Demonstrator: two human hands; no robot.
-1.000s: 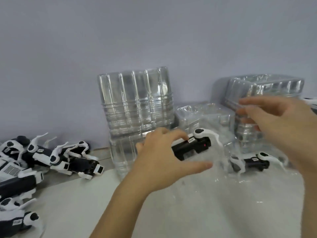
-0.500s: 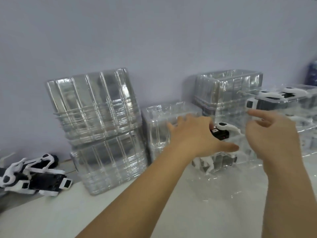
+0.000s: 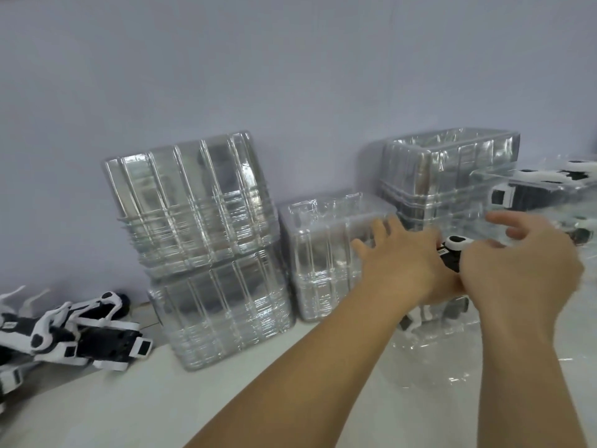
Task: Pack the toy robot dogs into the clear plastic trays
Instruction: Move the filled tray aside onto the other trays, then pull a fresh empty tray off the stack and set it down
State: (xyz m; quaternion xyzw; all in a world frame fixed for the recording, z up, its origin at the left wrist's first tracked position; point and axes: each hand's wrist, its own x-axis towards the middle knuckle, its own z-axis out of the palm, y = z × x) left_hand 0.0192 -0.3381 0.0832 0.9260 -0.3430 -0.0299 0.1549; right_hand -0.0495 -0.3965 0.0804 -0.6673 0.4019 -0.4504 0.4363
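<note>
A black-and-white toy robot dog (image 3: 449,255) is held between my two hands, low at the right. My left hand (image 3: 400,270) grips it from the left, with the fingers spread over the top and the thumb hidden. My right hand (image 3: 520,273) comes against the toy's right side, its fingers loosely raised and holding nothing. Just below the hands a clear plastic tray (image 3: 429,337) lies on the table, with another toy dog (image 3: 452,310) showing through it. A loose pile of toy dogs (image 3: 84,334) lies at the far left.
Stacks of empty clear trays stand along the wall: two stacks piled at the left (image 3: 193,202), a shorter one in the middle (image 3: 323,250), and a tall one behind the hands (image 3: 452,169). A packed tray with a toy dog (image 3: 533,192) sits at the right edge.
The view has swung right, so the pile of dogs slid to the left edge. My left hand carried the toy dog rightward, and my right hand came in against it.
</note>
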